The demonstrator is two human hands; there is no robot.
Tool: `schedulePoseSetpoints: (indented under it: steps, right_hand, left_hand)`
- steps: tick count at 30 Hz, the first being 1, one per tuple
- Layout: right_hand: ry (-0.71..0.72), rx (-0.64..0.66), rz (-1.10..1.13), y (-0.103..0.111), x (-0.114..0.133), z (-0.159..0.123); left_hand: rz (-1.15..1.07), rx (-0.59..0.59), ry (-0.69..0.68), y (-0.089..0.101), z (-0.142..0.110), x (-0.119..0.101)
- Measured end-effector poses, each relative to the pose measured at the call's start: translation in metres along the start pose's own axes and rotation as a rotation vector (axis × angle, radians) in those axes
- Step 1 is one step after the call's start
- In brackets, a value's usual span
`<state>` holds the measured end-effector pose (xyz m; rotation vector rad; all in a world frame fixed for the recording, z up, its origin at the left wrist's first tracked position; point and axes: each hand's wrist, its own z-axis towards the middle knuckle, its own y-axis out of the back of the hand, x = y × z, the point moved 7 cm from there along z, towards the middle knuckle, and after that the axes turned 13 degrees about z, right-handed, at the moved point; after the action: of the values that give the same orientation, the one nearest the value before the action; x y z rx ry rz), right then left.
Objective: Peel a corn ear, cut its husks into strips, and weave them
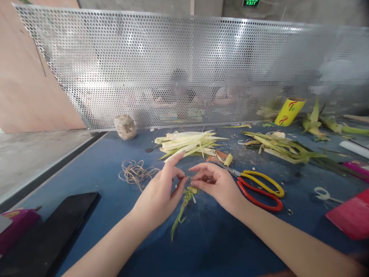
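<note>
My left hand [158, 190] and my right hand [217, 186] meet near the middle of the table. Thumb and fingers of each are pinched close together over something too small to make out. Just below the fingertips hangs or lies a braided green leaf strip [183, 211] with a frayed lower end; whether the fingers grip it is unclear. Beside my right hand lie scissors [261, 189] with one yellow and one red handle, partly open. A loose coil of thin brown cord [136, 173] rests left of my left hand. Behind both hands is a pile of pale green leaf strips [187, 143].
A perforated metal screen [190, 62] closes off the far edge, with people behind it. Around the blue table are a black phone [50, 235], a pale lump [125, 127], a yellow roll [290, 112], more green leaves [284, 148] and a red packet [354, 213].
</note>
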<state>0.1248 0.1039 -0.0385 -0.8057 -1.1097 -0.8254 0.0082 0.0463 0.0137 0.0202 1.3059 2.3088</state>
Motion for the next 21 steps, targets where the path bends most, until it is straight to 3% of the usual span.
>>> schedulePoseSetpoints:
  steps: [13,18,21]
  right_hand:
    - [-0.085,0.031,0.173,-0.002,-0.003,-0.001]
    - [-0.156,0.025,0.324,-0.002,-0.006,-0.003]
    - [-0.164,0.019,0.293,0.0,-0.005,-0.004]
  left_hand:
    - [0.107,-0.275,-0.542,0.013,-0.014,-0.025]
    - [0.123,-0.281,-0.47,0.013,-0.011,-0.019]
    - [0.121,-0.281,-0.405,0.013,-0.009,-0.015]
